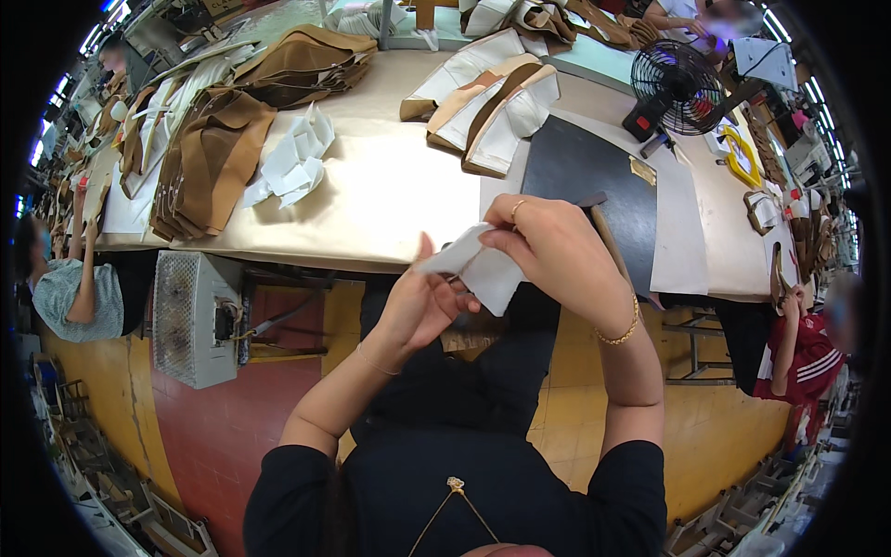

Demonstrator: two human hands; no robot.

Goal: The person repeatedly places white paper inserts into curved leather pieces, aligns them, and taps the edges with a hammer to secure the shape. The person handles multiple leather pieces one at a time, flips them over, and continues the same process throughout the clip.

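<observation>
- White, soft fabric piece [483, 269] sits pinched between both hands, held above the lap just short of the beige worktable [390, 204].
- Left hand [422, 302] grips its lower left corner, thumb up.
- Right hand [552, 246], wearing a ring and gold bracelet [620, 332], clasps its upper edge.
- Stacked brown leather panels [209, 158] lie well beyond the grip.

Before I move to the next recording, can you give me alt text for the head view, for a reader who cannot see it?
Both the left hand and the right hand hold a white fabric piece just in front of a beige worktable. The table carries stacks of brown and white cut pieces, a black mat and a small black fan.
</observation>
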